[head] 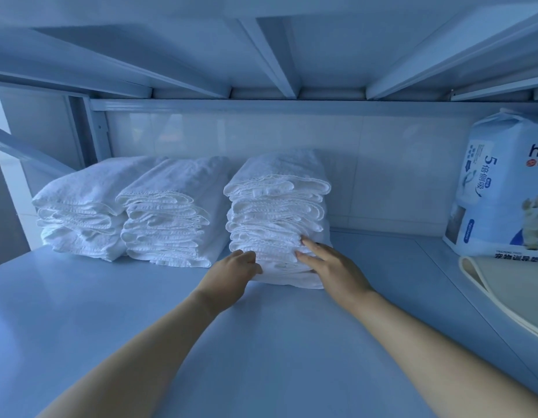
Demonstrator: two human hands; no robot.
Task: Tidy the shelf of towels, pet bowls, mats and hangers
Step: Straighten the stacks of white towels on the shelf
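- Head view: the shelf [110, 327] is a smooth flat board that runs back to a tiled wall.
- Three stacks of folded white towels stand in a row at the back. The left stack [80, 206] and middle stack [171, 212] touch each other. The right stack [276, 206] is taller and stands just apart from them.
- A pack [503, 191] of pet pads stands upright at the far right, with a pale mat [509, 285] lying in front of it.
- The right hand [331, 267] is flat, with its straight fingers [310, 244] pressed on the front folds of the right stack, low down.
- The left hand [231, 273] is bent at that stack's lower left corner. I cannot tell whether it pinches a fold or only pushes.
- The towels look soft, light and floppy. A tall pile will likely lean or shed layers if it is pushed high up, so hold it low, with both sides squeezed or a hand under the bottom towel.
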